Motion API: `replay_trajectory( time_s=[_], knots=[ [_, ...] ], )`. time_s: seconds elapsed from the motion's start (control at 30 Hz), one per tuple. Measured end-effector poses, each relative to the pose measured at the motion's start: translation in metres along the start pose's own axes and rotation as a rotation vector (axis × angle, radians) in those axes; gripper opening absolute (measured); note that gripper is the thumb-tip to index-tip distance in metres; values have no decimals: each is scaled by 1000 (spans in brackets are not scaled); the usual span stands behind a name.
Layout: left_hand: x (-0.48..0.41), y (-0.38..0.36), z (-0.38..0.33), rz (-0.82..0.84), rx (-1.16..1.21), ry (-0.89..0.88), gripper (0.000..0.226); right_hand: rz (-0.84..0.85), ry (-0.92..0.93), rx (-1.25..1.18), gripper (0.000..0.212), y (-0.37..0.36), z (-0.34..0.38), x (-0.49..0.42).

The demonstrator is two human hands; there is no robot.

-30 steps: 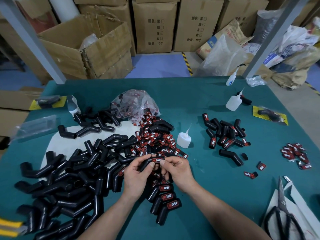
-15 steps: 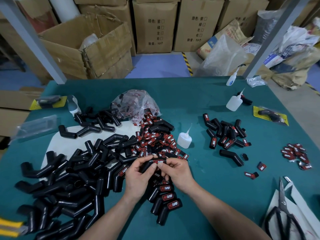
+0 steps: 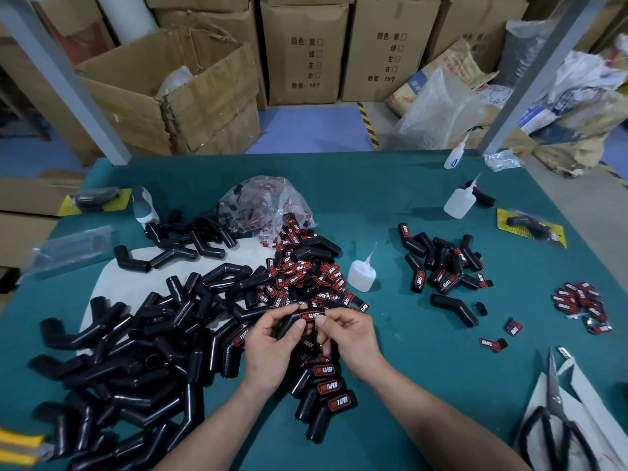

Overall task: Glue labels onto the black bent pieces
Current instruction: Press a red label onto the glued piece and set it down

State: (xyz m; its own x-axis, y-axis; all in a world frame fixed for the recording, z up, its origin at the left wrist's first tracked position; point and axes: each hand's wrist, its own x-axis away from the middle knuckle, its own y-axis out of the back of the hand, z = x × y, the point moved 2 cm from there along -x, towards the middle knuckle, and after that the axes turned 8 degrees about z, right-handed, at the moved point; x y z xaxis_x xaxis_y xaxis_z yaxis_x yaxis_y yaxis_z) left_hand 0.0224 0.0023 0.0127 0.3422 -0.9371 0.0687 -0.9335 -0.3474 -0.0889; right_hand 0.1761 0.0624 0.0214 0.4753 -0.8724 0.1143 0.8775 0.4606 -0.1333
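Observation:
My left hand [image 3: 272, 345] grips a black bent piece [image 3: 288, 323] just above the green table [image 3: 407, 368]. A red-and-black label [image 3: 310, 315] lies on that piece's upper end. My right hand [image 3: 350, 338] pinches the label's right end, and both thumbs press on it. A big heap of unlabelled black bent pieces [image 3: 136, 351] fills the left. Loose labels [image 3: 306, 277] are piled just beyond my hands. Several labelled pieces [image 3: 326, 389] lie beneath my wrists. A small glue bottle [image 3: 362, 275] stands right of the label pile.
Another group of labelled pieces [image 3: 441, 266] lies at centre right, with loose labels [image 3: 581, 300] further right. Two more glue bottles [image 3: 458, 202] stand at the back. Scissors [image 3: 557, 416] rest on white paper at the front right. A plastic bag of labels [image 3: 268, 205] sits behind.
My hands have stayed in place; the thumbs have drawn closer together on the label and the piece has turned slightly.

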Motion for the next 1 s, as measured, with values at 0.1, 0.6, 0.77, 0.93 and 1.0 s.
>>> replay_trajectory(
  time_s=[0.1,0.6,0.77,0.93,1.0],
  knots=[
    [-1,0,1,-13,2,4,34,52,-37,-121,28,-1,-4,-2],
    [6,-6,-10,16,5,-66,33,29,17,51,27,-5,2,3],
    [8,-6,-10,61,-6,-115,31,54,12,91,29,-5,4,6],
    [8,-6,-10,74,36,-135,30,42,28,87,35,-5,3,7],
    [7,-6,-9,74,47,-140,29,47,30,90,32,-5,2,7]
  ],
)
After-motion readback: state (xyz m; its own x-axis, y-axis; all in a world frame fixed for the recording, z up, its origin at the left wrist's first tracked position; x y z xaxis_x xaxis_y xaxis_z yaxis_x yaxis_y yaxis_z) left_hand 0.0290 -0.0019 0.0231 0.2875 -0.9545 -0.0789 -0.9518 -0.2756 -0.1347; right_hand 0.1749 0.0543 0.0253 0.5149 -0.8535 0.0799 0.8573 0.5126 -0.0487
